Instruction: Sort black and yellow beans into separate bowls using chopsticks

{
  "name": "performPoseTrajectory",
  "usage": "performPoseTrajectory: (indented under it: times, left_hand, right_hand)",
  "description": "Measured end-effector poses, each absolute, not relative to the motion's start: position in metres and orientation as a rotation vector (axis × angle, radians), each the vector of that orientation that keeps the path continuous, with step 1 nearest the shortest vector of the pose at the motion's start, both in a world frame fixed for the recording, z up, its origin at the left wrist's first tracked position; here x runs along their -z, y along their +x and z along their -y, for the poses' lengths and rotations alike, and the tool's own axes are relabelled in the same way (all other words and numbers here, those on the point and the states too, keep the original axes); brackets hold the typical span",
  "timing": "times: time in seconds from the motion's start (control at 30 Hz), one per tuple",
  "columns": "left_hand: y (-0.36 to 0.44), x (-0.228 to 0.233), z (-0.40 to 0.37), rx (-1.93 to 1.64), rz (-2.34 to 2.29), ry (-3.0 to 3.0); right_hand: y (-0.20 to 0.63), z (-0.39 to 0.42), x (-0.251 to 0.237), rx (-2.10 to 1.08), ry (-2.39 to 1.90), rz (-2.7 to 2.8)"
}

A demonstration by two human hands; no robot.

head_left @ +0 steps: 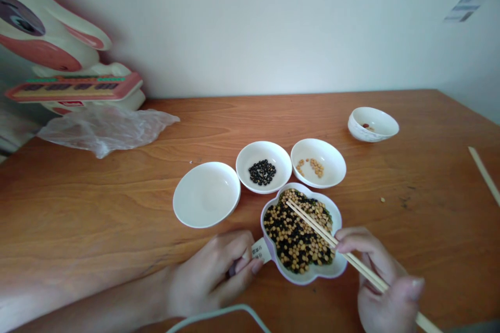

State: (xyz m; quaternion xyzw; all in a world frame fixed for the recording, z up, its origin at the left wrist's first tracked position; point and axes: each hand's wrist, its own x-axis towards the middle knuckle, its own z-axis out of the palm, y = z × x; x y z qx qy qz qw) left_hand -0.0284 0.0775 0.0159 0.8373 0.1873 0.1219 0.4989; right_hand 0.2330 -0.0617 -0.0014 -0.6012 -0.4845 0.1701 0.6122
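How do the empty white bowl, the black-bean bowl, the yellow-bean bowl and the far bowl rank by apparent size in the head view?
1. Empty white bowl.
2. Black-bean bowl and yellow-bean bowl: alike.
3. Far bowl, smallest, though it sits farther away, so unsure.

Head camera, looking forward and down, close over table

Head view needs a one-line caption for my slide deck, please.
Right hand works chopsticks over a bowl of mixed beans steadied by the left hand, with three white sorting bowls behind.
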Motion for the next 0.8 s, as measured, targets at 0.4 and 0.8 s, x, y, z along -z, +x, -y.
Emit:
performPoseTrajectory:
  times: [0.4, 0.8]
  left_hand:
    - [-0.029, -0.016, -0.078, -0.288, -0.458, 2.041]
    - [-0.03, -0.011, -0.077, -0.298, -0.45, 2.024]
  right_hand:
    - [0.236, 0.062, 0.007, -0.437, -1.434, 1.208]
    - [0.233, 0.067, 0.014, -0.43, -1.448, 1.182]
